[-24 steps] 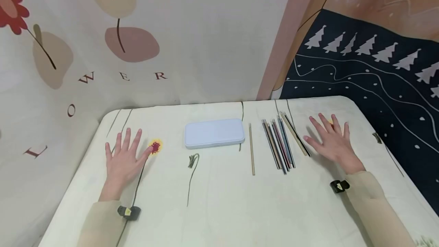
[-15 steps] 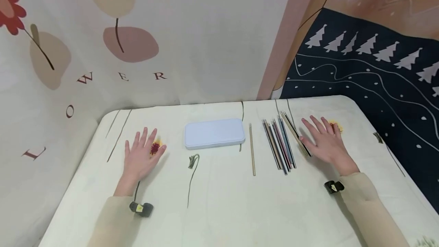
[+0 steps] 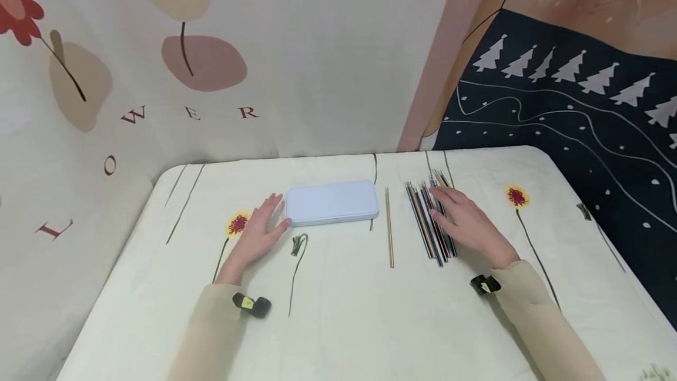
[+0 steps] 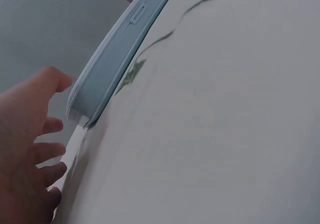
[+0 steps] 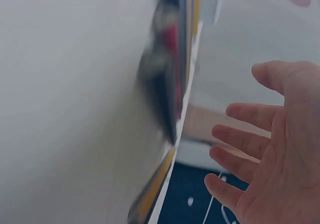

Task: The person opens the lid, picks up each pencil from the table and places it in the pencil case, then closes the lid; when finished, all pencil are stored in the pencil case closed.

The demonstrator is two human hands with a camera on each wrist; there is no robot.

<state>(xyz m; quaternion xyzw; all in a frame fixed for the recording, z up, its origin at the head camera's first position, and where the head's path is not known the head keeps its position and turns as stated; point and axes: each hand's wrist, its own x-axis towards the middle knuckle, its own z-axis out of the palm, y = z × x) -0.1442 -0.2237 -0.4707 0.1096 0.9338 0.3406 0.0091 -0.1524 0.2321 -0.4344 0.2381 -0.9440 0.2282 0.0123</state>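
A pale blue pencil case (image 3: 332, 203), closed, lies flat toward the back of the table; the left wrist view shows its side and small catch. My left hand (image 3: 256, 239) is at the case's left end, thumb and fingers spread, holding nothing. To the right lies a loose bunch of pencils (image 3: 427, 222) in several colours. Over its right side hovers my right hand (image 3: 471, 225), fingers extended, covering part of the bunch. In the right wrist view that hand (image 5: 270, 139) has its fingers apart and nothing in them. One gold pencil (image 3: 389, 228) lies alone between case and bunch.
A white cloth (image 3: 349, 322) with printed flowers and stems covers the table. Behind stands a pale curtain (image 3: 328, 75) with flower drawings and letters. A dark cloth with white trees (image 3: 560, 110) hangs at the right.
My left hand has moved right, from the printed flower to the case's left end. My right hand has moved left over the pencils. Case and pencils lie where they were.
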